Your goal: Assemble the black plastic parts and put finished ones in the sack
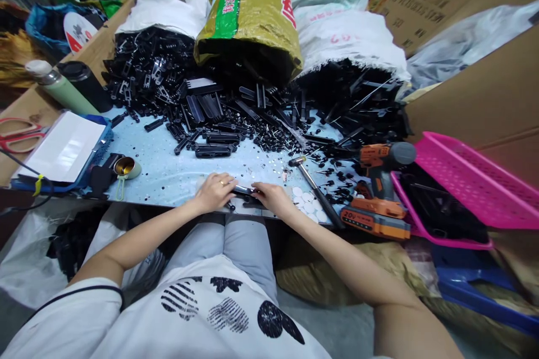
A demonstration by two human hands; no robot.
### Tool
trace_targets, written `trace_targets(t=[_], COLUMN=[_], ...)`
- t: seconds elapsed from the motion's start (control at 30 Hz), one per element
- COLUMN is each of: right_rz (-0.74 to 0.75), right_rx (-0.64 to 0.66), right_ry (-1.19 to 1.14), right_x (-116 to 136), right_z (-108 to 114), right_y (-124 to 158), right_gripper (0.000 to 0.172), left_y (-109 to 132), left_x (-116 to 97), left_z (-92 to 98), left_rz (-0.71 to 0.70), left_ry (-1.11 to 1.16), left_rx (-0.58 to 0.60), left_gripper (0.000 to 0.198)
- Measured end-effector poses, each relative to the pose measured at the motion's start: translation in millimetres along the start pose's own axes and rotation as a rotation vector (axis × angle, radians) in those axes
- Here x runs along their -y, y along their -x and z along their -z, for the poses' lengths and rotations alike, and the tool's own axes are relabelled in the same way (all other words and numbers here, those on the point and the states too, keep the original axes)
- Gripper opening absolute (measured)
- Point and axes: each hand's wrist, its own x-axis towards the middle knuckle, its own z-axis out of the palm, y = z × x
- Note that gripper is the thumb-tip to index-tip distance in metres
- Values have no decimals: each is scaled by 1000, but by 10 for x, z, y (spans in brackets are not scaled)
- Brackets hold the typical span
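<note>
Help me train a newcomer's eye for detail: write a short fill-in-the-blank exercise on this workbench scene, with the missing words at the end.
1. The left hand and right hand hold a slim ____ part between them.
2. Of the two hands, the hammer lies nearer the ____ one.
3. The slotted basket beside the power drill is ____.
4. The scissors have ____ handles.

Missing words: black; right; pink; red.

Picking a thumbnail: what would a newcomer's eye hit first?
Likely the bright pink basket at far right, with an orange-and-black cordless drill just left of it. Top center, a shiny gold-and-green sack opens toward heaped black parts. At the near edge, left hand and right hand hold a slim dark piece.
</note>
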Motion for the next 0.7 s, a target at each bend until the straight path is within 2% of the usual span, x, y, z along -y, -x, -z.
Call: trace_targets(t=[0.07, 0.13, 0.2, 0.27, 0.33, 0.4, 0.47, 0.57, 0.63, 0.7], right_rz=[93, 168, 149, 68, 14, 71, 233, 522, 620, 661], right_rx=[-117, -152, -143, -140, -154, -177, -196, -192, -151, -143], right_ry=[-18, 35, 136, 229, 273, 233, 89, -309, -585, -797], right_x=[-116, -236, -337, -400, -397, -301, -108, 282, 526, 716], right_z=[-131, -212, -230, -186, -82, 74, 253, 468, 502, 411], right_y=[146, 269, 333, 338, 319, 316, 348, 427, 456, 434], right_gripper=[28, 38, 49, 52, 52, 56, 56, 54, 54, 53], left_y=[-76, -170, -269, -352, -387, -346, -226, 28, 168, 244], left_x=[-67, -102, -109, -104, -108, -150, -253, -512, -694, -829], left_z=[-68, -140, -184, -174, -97, 47, 243, 572, 751, 850], left_rz=[-163, -185, -128, -58, 30, 112, 145, 104, 76, 24], left_ry=[-43, -72, -75, -35, 34, 115, 219, 477, 663, 780], left_rx=[129, 221, 262, 272, 265, 234, 197, 142, 75, -10], left_gripper=[42, 48, 52, 49, 42, 42, 47, 59, 65, 66])
